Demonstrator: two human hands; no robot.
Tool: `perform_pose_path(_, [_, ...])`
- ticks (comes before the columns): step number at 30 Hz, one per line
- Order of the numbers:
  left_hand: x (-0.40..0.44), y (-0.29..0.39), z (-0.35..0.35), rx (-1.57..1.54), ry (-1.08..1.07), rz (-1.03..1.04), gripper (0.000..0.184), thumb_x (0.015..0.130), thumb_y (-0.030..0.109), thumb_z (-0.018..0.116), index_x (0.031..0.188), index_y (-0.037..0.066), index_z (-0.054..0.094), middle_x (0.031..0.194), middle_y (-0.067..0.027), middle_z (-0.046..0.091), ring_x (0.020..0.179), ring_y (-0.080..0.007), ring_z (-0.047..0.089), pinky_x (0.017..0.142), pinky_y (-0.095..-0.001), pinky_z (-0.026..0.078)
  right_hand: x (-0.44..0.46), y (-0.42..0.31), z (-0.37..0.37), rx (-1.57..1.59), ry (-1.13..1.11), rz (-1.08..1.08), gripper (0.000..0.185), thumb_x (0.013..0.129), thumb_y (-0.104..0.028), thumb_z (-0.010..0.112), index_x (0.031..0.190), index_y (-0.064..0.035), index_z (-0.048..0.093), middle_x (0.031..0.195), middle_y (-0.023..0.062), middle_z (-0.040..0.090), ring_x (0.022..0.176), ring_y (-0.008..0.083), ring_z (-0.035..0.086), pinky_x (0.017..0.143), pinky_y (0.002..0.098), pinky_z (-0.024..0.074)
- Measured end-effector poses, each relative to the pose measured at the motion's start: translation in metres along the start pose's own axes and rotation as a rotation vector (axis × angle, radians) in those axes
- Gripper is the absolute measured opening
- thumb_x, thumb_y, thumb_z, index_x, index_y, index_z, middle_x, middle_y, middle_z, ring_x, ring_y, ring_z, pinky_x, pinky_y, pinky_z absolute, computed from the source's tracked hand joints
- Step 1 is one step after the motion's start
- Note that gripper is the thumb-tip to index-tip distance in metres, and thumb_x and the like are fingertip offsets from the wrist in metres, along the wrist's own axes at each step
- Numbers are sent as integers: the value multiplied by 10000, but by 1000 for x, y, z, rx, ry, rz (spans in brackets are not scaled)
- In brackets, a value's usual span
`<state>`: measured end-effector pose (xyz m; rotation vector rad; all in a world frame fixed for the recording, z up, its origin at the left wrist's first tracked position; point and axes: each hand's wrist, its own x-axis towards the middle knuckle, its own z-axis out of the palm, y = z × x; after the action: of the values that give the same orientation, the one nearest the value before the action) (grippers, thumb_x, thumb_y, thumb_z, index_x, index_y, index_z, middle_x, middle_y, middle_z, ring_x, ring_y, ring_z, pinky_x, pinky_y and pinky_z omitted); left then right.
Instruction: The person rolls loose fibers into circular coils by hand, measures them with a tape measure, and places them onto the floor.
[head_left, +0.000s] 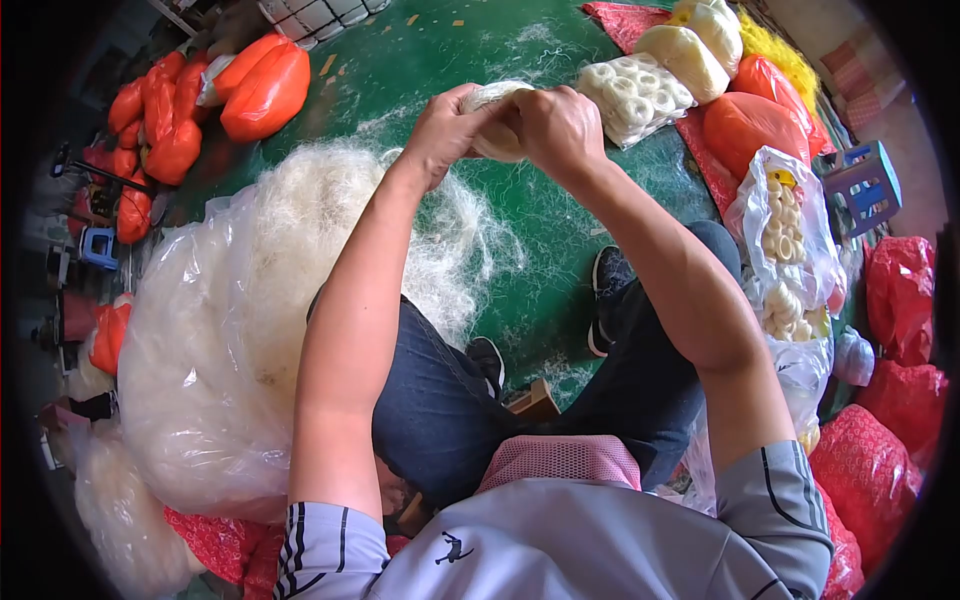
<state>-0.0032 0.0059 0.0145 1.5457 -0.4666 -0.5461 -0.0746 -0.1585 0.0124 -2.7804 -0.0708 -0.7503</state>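
Out in front of me, my left hand and my right hand are both closed on a rounded bundle of pale fibre, one from each side. Part of the bundle is hidden behind my right fingers. Nearest my left forearm lies a large heap of loose whitish fibre, spilling out of a clear plastic bag onto the floor. Just to the right of my right hand is a clear bag of pale fibre rings.
Orange bags stand at the far left. Along the right are an orange bag, a white bag of pale rings, a blue stool and red patterned bags. Loose strands litter the green floor.
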Motion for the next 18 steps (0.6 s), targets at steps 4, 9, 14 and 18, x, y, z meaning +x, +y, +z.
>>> perform_pose_path(4, [1, -1, 4, 14, 31, 68, 350, 937, 282, 762, 1147, 12, 683, 1038, -75, 741, 900, -145, 730, 738, -320, 644, 1, -3, -4, 3, -76, 38, 173, 863, -219, 653, 866, -100, 778, 812, 184, 738, 846, 357, 744, 726, 475, 587])
perform_pose_path(9, [3, -5, 5, 72, 114, 135, 266, 962, 265, 725, 1110, 46, 696, 993, -51, 729, 860, -129, 720, 680, -301, 630, 2, -4, -15, 34, -69, 3, 194, 886, -251, 672, 943, -99, 778, 823, 162, 745, 860, 349, 739, 744, 451, 589])
perform_pose_path(14, [1, -2, 3, 110, 197, 133, 236, 970, 278, 713, 1086, 73, 699, 968, -32, 714, 852, -128, 715, 663, -302, 618, 2, 6, -23, 162, 15, 9, 248, 887, -285, 746, 1062, -110, 770, 834, 139, 755, 845, 326, 739, 750, 436, 585])
perform_pose_path(18, [6, -6, -3, 290, 238, 194, 250, 969, 264, 711, 1092, 46, 709, 970, -37, 727, 887, -143, 718, 732, -332, 600, 11, 12, -43, 308, 158, 62, 297, 858, -234, 776, 1117, -92, 748, 961, 112, 748, 907, 326, 734, 822, 440, 578])
